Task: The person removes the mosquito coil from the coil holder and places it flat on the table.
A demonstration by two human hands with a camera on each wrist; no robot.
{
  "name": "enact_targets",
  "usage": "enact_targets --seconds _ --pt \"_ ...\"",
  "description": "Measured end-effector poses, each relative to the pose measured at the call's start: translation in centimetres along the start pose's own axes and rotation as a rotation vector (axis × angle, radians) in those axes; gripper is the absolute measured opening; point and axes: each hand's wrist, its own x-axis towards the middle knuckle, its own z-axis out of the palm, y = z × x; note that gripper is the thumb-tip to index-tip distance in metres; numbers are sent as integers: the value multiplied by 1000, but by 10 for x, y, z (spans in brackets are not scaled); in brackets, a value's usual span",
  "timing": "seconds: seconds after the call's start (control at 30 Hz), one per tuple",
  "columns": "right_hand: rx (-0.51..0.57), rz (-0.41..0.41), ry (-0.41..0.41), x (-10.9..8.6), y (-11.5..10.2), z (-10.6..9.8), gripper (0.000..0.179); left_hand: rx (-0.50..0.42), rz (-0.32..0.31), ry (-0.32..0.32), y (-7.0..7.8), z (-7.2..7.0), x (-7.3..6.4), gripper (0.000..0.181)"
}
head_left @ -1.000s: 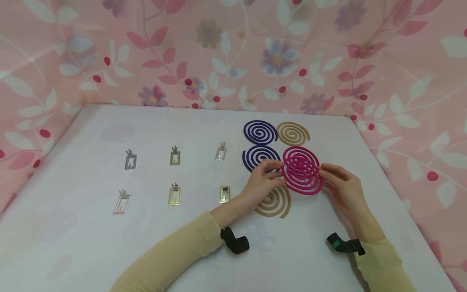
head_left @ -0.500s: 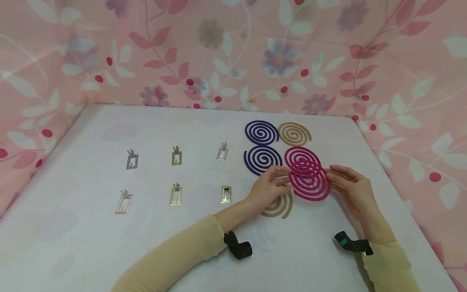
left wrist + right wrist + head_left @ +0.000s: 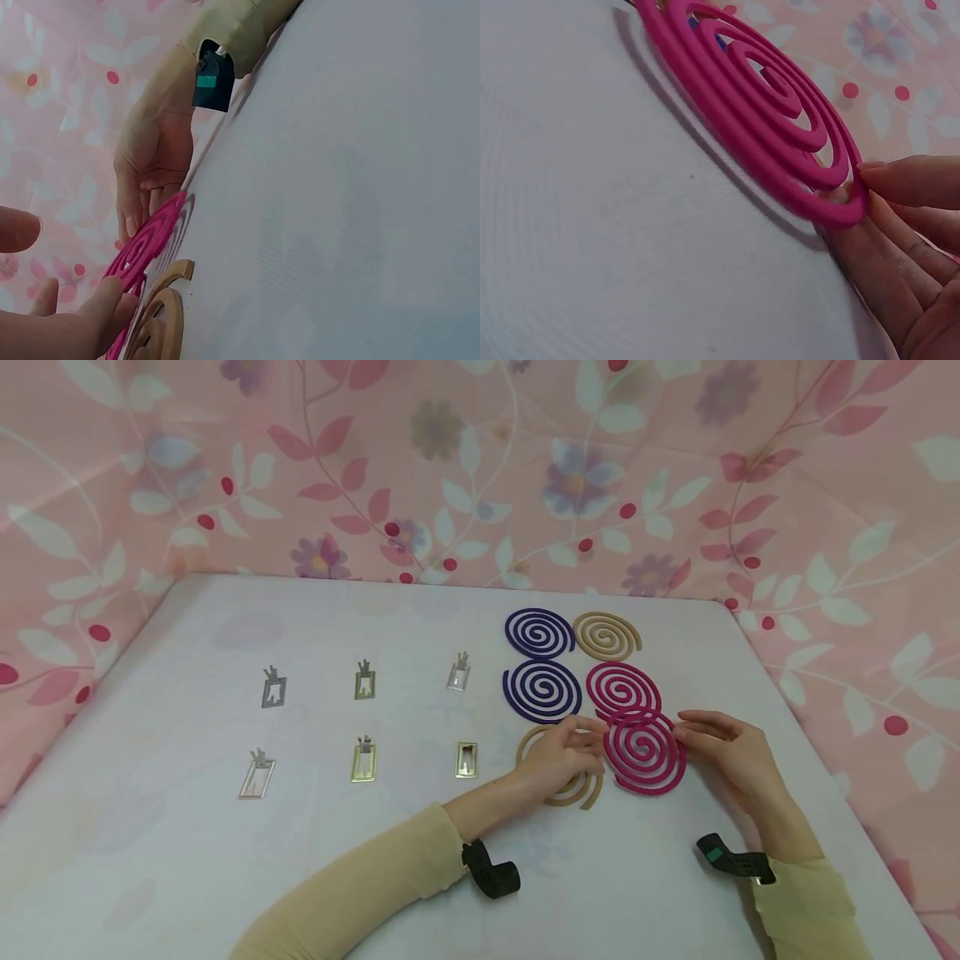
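Note:
A magenta mosquito coil [image 3: 645, 753] is held slightly above the white table, its shadow visible beneath it in the right wrist view. My right hand [image 3: 738, 760] pinches its right edge between thumb and fingers [image 3: 907, 180]. At the coil's left edge are the fingertips of my left hand [image 3: 558, 764]; whether they pinch or only touch it is unclear. In the left wrist view, fingers [image 3: 105, 300] of that hand lie spread near the coil. A second magenta coil [image 3: 622, 681] lies just behind, partly overlapped. Under my left hand a tan coil [image 3: 573, 795] is partly hidden.
Two navy coils [image 3: 538, 633] and another tan coil [image 3: 607, 635] lie flat at the back right. Several small metal coil stands [image 3: 363, 762] are laid out in two rows on the left half of the white table [image 3: 187, 860]. Floral cloth [image 3: 450, 468] hangs behind.
Both hands have moved right and toward the front with the held magenta coil. It has slid off most of the other magenta coil, which stayed in place.

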Motion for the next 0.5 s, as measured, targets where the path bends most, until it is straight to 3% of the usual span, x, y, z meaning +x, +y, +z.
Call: enact_targets --seconds 0.27,0.5 --pt "-76 -31 52 0 -1 -1 54 -50 -50 -12 3 4 -5 46" --pt "-151 -43 93 -1 -1 -1 50 -103 -89 -90 8 5 -12 43"
